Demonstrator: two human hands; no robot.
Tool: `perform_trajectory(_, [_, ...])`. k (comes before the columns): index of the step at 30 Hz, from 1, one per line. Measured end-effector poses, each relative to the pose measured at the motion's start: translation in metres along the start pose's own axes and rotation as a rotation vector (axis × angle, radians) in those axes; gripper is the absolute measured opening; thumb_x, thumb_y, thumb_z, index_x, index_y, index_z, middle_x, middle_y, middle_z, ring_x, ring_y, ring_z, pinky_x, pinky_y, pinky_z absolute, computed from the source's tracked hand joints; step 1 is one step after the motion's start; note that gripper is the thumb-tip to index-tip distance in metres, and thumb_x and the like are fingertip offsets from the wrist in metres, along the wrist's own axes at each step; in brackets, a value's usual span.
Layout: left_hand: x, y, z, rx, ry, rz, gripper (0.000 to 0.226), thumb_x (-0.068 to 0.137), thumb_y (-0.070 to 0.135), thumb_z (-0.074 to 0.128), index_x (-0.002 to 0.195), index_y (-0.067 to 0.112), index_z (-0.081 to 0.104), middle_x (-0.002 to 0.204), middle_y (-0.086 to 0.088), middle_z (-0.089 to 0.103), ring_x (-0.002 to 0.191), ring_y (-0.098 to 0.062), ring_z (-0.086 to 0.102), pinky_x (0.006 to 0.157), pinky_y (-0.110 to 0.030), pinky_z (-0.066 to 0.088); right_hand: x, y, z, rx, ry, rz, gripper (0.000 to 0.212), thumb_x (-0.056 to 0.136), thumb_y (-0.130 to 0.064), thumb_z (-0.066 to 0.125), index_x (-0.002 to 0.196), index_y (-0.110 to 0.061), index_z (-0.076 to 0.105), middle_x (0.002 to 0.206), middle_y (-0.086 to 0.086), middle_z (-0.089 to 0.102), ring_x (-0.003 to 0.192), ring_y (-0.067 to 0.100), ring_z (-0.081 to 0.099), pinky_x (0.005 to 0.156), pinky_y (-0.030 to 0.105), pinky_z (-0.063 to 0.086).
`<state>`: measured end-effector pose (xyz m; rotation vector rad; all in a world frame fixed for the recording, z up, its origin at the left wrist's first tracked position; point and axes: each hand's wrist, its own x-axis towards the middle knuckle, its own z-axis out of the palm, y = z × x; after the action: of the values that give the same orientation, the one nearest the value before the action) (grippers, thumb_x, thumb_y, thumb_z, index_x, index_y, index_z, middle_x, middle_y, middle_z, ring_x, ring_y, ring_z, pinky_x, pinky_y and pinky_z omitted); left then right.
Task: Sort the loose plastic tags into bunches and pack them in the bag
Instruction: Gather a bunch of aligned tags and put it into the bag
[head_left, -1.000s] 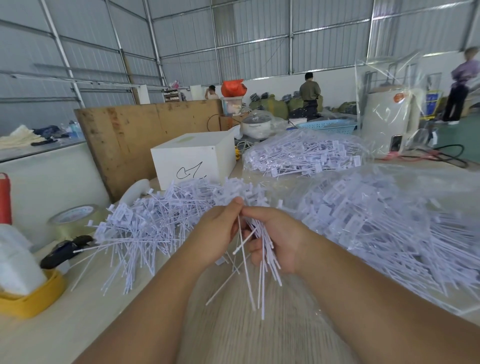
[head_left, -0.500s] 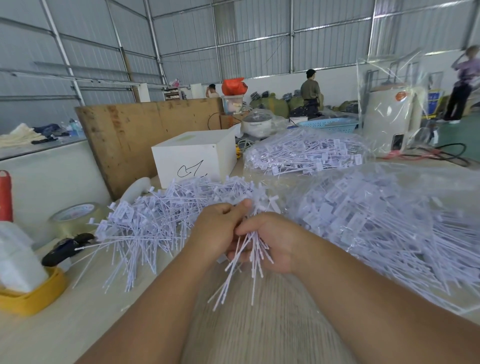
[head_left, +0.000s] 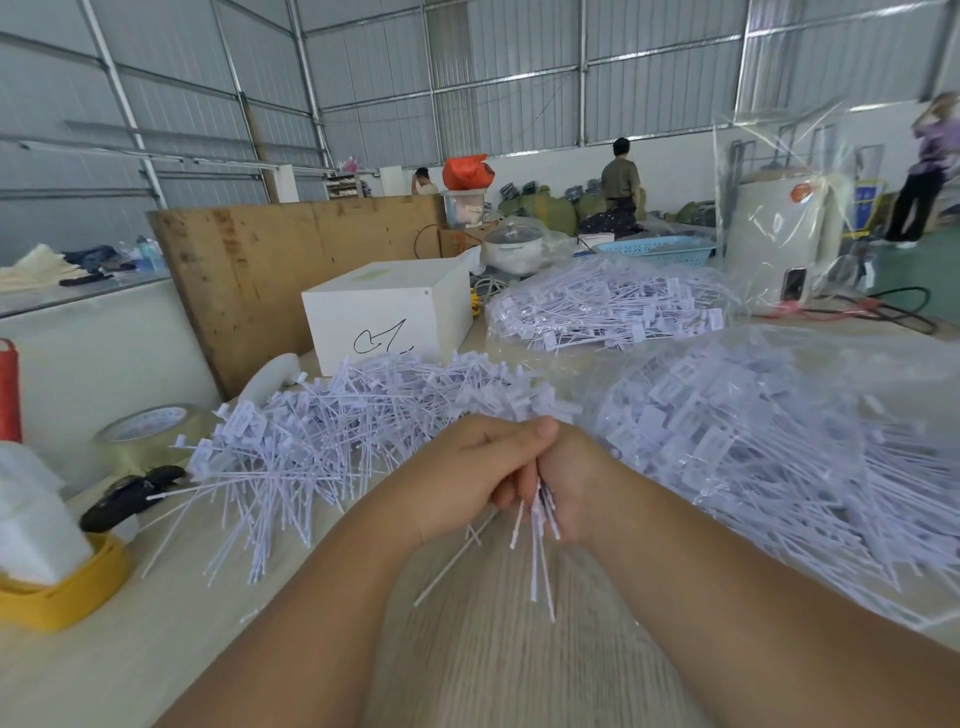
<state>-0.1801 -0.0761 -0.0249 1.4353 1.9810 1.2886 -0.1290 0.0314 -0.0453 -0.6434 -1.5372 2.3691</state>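
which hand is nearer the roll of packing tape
Left. The left hand lies on the same side as the roll of packing tape, across the loose tag pile; the right hand is pressed against its far side.

white box (head_left: 387, 312), tape roll (head_left: 148, 434), blue basket (head_left: 655, 250)

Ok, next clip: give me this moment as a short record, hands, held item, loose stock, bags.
left hand: grips the bunch, thumb on top
right hand: grips the same bunch
bunch of tags: tails hang down between both hands
loose pile: on the table, left of the hands
near bag: right, holds tags
far bag: behind, holds tags
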Motion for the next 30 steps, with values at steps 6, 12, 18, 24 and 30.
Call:
perform_trajectory(6, [0.013,-0.026,-0.024,0.155,0.684,0.007,0.014,0.098,0.035,0.052,0.092,0.035,0.065,0.101,0.016,0.063,0.092,0.004,0.057,0.075,-0.012,0.04,0.005,-0.002,-0.002,-0.094,0.193,0.02,0.029,0.084,-0.005,0.05,0.056,-0.009,0.045,0.049,0.004,0.04,0.032,0.014,0.036,0.04,0.021,0.033])
perform_trajectory(12, [0.022,-0.076,-0.035,0.921,0.475,-0.483,0.065,0.092,0.033,0.054,0.15,0.019,0.027,0.157,-0.007,0.02,0.142,-0.032,0.018,0.114,-0.047,0.021,0.003,0.002,0.003,0.011,0.12,0.073,0.016,0.088,0.001,0.043,0.074,-0.004,0.048,0.06,0.012,0.047,0.045,0.02,0.046,0.044,0.029,0.05])
perform_trajectory(18, [0.029,-0.07,-0.026,0.897,0.417,-0.44,0.031,0.09,0.01,0.049,0.12,0.017,0.054,0.117,-0.01,0.054,0.106,-0.03,0.054,0.081,-0.043,0.05,0.006,0.005,0.003,-0.162,0.142,0.088,0.012,0.081,0.002,0.047,0.07,0.0,0.051,0.08,0.016,0.044,0.05,0.024,0.043,0.07,0.04,0.049])
perform_trajectory(24, [0.028,-0.053,-0.015,0.676,0.491,-0.28,0.008,0.086,0.009,0.053,0.084,0.014,0.058,0.083,-0.003,0.057,0.07,-0.015,0.053,0.057,-0.03,0.039,0.009,0.009,0.001,-0.113,0.111,0.074,0.009,0.078,0.001,0.048,0.072,-0.005,0.052,0.068,0.013,0.043,0.047,0.023,0.047,0.054,0.033,0.053])
perform_trajectory(30, [0.023,-0.042,-0.011,0.58,0.425,-0.189,0.017,0.086,0.026,0.066,0.073,0.029,0.055,0.077,0.011,0.058,0.069,-0.003,0.053,0.054,-0.023,0.037,0.009,0.007,0.002,-0.072,0.113,0.03,0.013,0.08,0.004,0.048,0.073,-0.003,0.056,0.06,0.012,0.051,0.047,0.023,0.055,0.057,0.038,0.06])
